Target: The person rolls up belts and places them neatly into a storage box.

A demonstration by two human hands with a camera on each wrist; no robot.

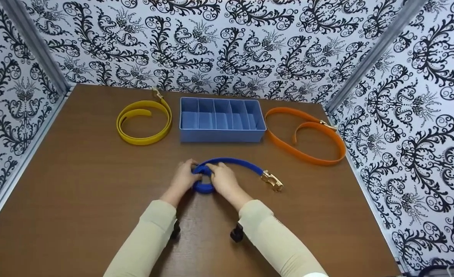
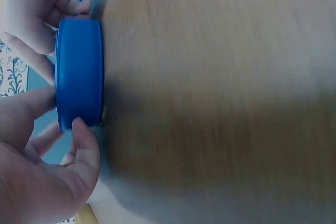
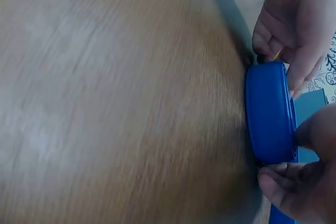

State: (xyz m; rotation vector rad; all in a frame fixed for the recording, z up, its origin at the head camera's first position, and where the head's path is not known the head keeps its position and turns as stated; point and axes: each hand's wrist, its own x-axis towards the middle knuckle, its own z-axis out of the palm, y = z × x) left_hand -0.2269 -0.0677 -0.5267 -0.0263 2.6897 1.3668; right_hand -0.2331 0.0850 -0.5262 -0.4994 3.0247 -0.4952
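Observation:
A blue belt (image 1: 204,188) stands on its edge on the wooden table, its near part coiled and its far part curving right to a gold buckle (image 1: 272,181). The left hand (image 1: 184,176) grips the coil's left side, thumb at the inner opening. On the coil's right side the right hand (image 1: 224,179) pinches the band. In the left wrist view the coil (image 2: 80,74) lies between the left hand (image 2: 50,166) and the other hand's fingers. The right wrist view shows the coil (image 3: 270,113) with the right hand (image 3: 302,177) at its lower end.
A blue-grey divided box (image 1: 222,135) stands behind the hands. To its left lies a coiled yellow belt (image 1: 144,141), to its right a loosely looped orange belt (image 1: 307,158). Patterned panels border the wooden table (image 1: 96,192) at the back and sides.

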